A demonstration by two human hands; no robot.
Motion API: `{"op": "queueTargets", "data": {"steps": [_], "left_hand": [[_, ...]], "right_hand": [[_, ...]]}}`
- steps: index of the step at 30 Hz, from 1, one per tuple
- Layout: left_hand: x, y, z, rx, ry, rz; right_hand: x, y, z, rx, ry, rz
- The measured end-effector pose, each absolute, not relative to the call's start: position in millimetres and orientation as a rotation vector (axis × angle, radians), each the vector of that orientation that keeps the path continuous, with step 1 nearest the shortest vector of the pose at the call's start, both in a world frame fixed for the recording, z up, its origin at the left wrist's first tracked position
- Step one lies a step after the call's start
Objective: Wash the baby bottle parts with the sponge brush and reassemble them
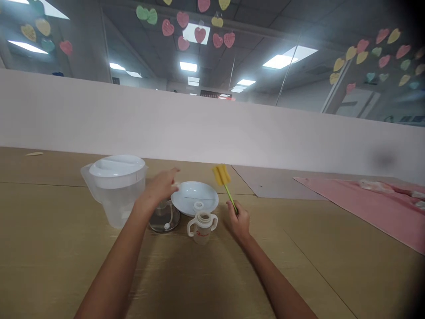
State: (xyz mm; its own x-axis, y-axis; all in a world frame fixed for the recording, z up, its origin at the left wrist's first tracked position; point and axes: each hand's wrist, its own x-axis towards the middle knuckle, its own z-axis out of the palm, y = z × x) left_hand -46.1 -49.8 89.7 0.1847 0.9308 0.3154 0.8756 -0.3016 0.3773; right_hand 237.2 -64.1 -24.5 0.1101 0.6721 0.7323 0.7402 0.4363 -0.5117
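My right hand [239, 220] is closed round the green handle of a brush with a yellow sponge head [221, 175], held tilted up. Above a round metal tray [162, 223] is my left hand [162, 186], its fingers apart, with no object seen in it. A white bowl [195, 190] lies between the hands, with a small white ring [198, 206] at its near edge. In front of the bowl stands an open clear bottle [202, 230] with two handles. Something clear with a white tube and its knob [167, 225] is on the tray, partly hidden by my left hand.
A translucent pitcher [121, 195] with a white lid stands left of my left hand. At the right lies a pink cloth [368, 208] with plastic wrapping [376, 186] on it. A low white wall [212, 128] with glass above runs behind the brown table [59, 248].
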Motion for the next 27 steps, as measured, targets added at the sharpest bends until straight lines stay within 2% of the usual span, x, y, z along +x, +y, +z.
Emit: {"op": "queueTargets", "data": {"steps": [4,8,14,21,27], "left_hand": [[-67,-45,76,2.188,2.031,0.128],[-62,-34,58,2.087,2.021,-0.086],[-54,-27,42,2.118,1.988,-0.015],[-61,-31,57,2.213,1.966,0.186],[-24,-28,54,2.491,1.63,0.472]], "right_hand": [[237,-64,-23,-1.286,-1.56,-0.021],[237,-64,-24,-1.309,-1.564,-0.014],[237,-63,-23,-1.308,-1.58,-0.039],[237,-63,-23,-1.324,-1.587,-0.062],[237,-63,-25,-1.322,-1.62,-0.08]]}}
